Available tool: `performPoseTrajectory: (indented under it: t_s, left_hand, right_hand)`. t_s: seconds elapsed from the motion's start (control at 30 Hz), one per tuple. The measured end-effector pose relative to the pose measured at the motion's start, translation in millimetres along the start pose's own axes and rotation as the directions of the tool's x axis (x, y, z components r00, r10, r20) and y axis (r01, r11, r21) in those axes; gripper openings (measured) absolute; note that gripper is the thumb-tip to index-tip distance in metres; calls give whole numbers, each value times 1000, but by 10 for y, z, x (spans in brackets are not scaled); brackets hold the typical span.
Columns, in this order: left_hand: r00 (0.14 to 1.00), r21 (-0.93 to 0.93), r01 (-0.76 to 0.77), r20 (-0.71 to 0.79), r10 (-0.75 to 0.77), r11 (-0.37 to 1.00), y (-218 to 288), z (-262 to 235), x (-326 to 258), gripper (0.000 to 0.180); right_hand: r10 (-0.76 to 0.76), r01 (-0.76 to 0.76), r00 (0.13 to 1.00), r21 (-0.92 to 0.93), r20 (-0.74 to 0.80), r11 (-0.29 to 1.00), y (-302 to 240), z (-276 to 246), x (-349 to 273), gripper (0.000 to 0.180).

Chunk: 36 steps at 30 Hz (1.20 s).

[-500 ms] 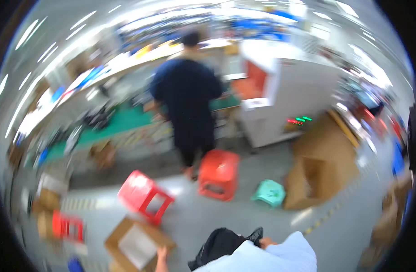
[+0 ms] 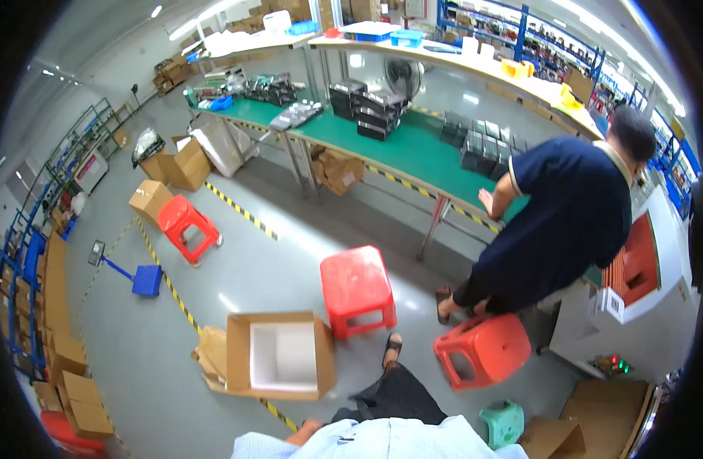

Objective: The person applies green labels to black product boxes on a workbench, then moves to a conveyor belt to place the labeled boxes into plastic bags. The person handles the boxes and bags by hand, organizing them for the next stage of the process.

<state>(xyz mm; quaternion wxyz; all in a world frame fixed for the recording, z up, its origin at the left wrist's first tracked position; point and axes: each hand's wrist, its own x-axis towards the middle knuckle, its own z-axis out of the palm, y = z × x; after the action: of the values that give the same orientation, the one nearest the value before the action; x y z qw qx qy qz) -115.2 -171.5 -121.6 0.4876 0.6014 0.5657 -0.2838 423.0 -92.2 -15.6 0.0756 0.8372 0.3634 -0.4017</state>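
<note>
R hand now out of view; L hand (image 2: 311,429) near white-lined carton (image 2: 290,359), apart, so carton seems unheld; grips: can't tell.

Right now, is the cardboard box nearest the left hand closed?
No, the cardboard box nearest the left hand is open at the top, with its white lining in plain view.

I wear a pale blue shirt (image 2: 397,437), small dark mark (image 2: 345,440) on its front. Loose black legwear (image 2: 405,394), cut unclear. Dark, open-toed strap sandal (image 2: 395,344). Left hand (image 2: 311,428) bare, partly hidden.
</note>
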Motion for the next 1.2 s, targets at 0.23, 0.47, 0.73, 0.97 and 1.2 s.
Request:
performPoseTrajectory:
  t_s: [0.23,0.47,0.73,0.97,1.2]
  left_hand:
    - [923,-882,206,32,-383,424,710,-1418,532,29]
    - [907,-940,-191,-279,-317,282,1305,-3341,1165,29]
    - [947,-860,-82,-224,-229,503,969,-4897,1846,20]
    - [932,-895,116,-52,-359,431,223,-6146,2317,21]
    - [829,-984,-77,-154,-537,162,-516,-7750,2921,21]
  right_hand:
    - [-98,100,977,-3,-189,995,-1817,-1143,1362,26]
    - [-432,468,880,507,-196,724,-4619,-1965,1552,19]
    - [-731,541,417,499,539,677,-5804,-1742,1463,31]
    - [-698,510,707,602,114,615,-7671,-2822,2152,33]
    - [-659,879,474,352,-584,321,-10142,-3709,3089,22]
